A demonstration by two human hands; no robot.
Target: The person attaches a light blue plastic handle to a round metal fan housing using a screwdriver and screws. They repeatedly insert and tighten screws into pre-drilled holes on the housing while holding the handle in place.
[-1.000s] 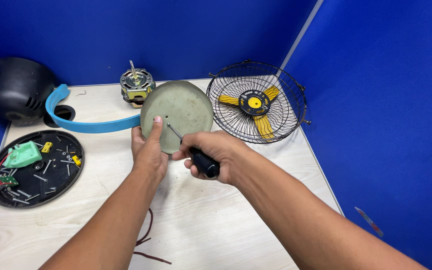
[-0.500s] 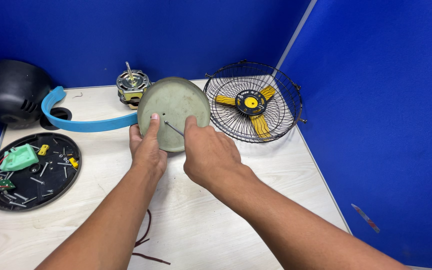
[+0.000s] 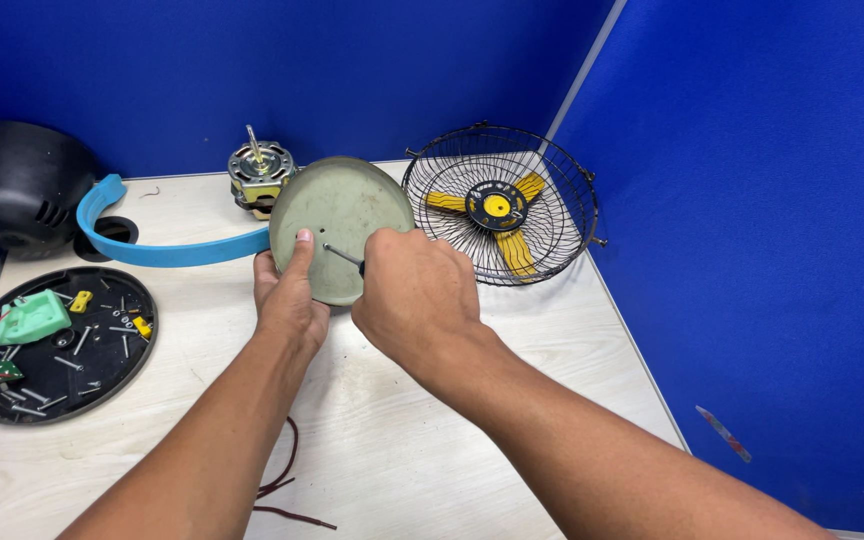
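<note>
Dull olive-green metal, the round disc (image 3: 347,215) is propped tilted on its lower rim near the middle of the pale wooden counter (image 3: 512,400), a little toward the far edge, and a slim screwdriver (image 3: 342,255) meets it at a small hole near its centre. To drive this screw well, it seems wise to keep the shaft square to the disc face, press along the axis so the tip does not slip out, and keep the disc braced so it cannot rock on its edge. The left hand (image 3: 290,300) does that bracing: its fingers are curled behind the lower rim, closed on the disc, with the thumb laid flat up the front face just beside the tip. The right hand (image 3: 417,300) is wrapped tightly round the screwdriver handle, fingers fully closed, so the handle is hidden and only the shaft shows. Behind the disc stands a small motor (image 3: 260,178); toward the far right corner lies a wire fan cage (image 3: 552,210) with yellow blades (image 3: 497,208). At the left edge sits a black round tray (image 3: 102,375) of loose screws.
</note>
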